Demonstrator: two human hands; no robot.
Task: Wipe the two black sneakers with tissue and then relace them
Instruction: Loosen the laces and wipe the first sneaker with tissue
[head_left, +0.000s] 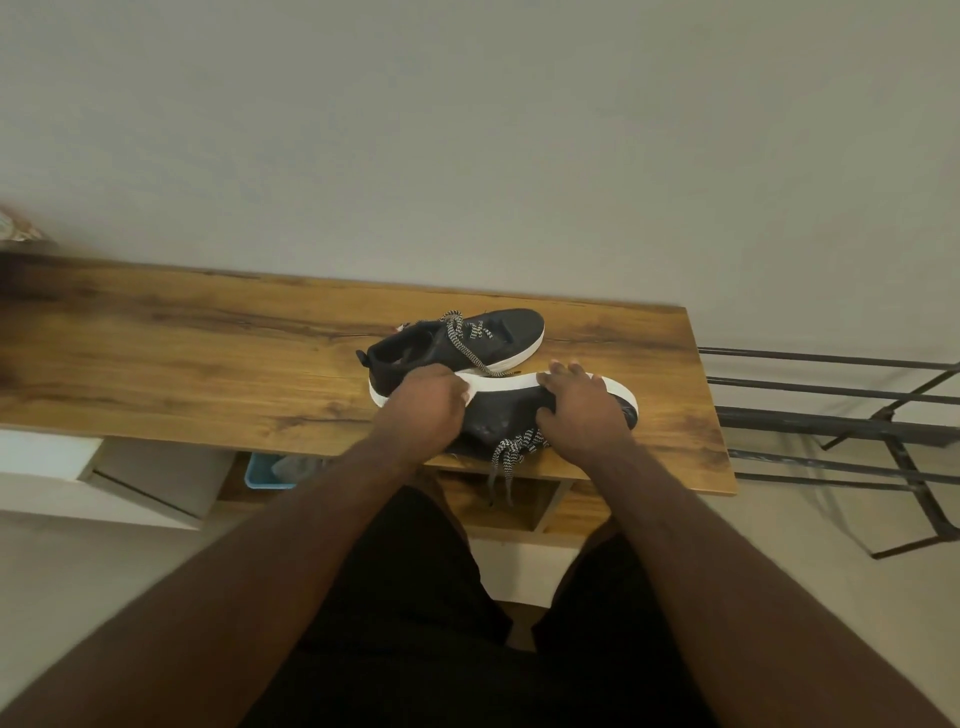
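Note:
Two black sneakers with white soles lie on a wooden table (208, 353). The far sneaker (498, 332) stands upright, its black-and-white lace loose over the top. The near sneaker (498, 410) is tipped on its side with the white sole facing away from me. My left hand (428, 405) grips its heel end. My right hand (582, 410) holds its toe end, fingers over the sole and thumb on the black upper. Its lace (511, 452) hangs off the table's front edge. No tissue shows.
A black metal rack (852, 431) stands right of the table. Under the table are a light blue tray (265, 473), a wooden shelf and white drawers at the left. A plain wall runs behind the table.

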